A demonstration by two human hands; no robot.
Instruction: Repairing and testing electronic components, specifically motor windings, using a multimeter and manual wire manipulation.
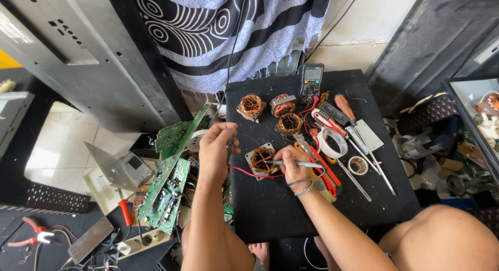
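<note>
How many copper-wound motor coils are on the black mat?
4. One far left, one beside it, one just below those, and one between the hands. More may be hidden under the tools.

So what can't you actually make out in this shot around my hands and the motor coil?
- Head view: what the left hand pinches; its fingers cover it.
- Head view: the tool tip in the right hand, too small against the copper coil.
- Head view: where the red wire ends, hidden under the right hand.
- Head view: the multimeter screen, too small.
</note>
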